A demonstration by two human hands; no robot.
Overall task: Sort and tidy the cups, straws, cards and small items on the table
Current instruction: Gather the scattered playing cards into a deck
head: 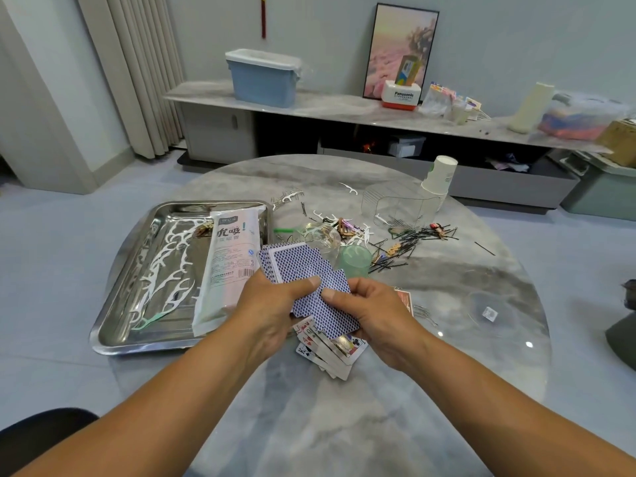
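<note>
I see both hands over the round marble table (344, 425), working a fanned bunch of blue-backed cards (303, 270). My left hand (272, 311) grips the fan from below with its thumb pressed across the card backs, and my right hand (375, 315) pinches the near edge of the same bunch, thumb on top and fingers curled under. Just beneath the hands a loose pile of face-up cards (327, 349) lies on the table, a king and an ace showing. To the left sits a steel tray (120, 325) holding white floss picks (168, 270) and a long packet of straws (227, 263) that lies lengthwise along its right side. Beyond the cards stands a green cup (354, 261), partly hidden by the fan, with a clear cup (323, 235) lying beside it. Right of these a scatter of black hairpins (413, 239) spreads over the table, mixed with more floss picks. Farther back a clear box (395, 204) stands next to a leaning stack of paper cups (438, 180). A clear lid (488, 313) lies flat near the right edge.
</note>
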